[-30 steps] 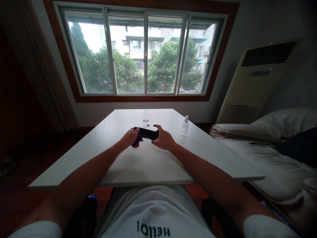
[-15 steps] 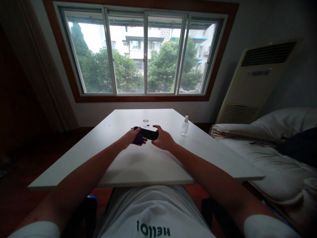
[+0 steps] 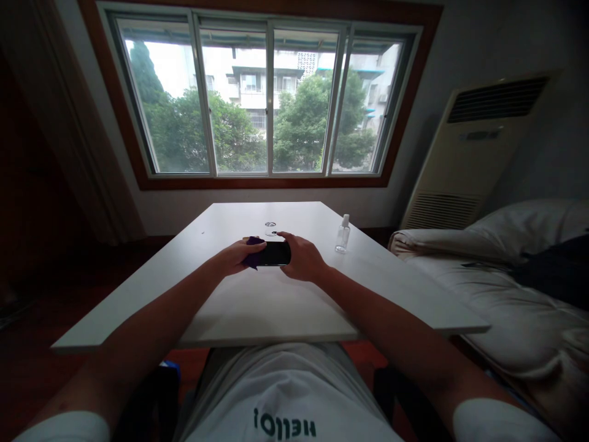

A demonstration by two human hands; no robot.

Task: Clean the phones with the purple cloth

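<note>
Head view: right hand (image 3: pixel 301 258) is gripping the black phone (image 3: pixel 272 253) at its right end, steadying it mid-table (image 3: pixel 276 307). Left hand (image 3: pixel 239 255) is pressing a purple cloth (image 3: pixel 251 253) on its left end. Spray bottle (image 3: pixel 341 234) is standing far right.

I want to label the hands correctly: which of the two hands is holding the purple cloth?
The left hand holds the purple cloth against the black phone. The right hand grips only the phone's other end.
</note>
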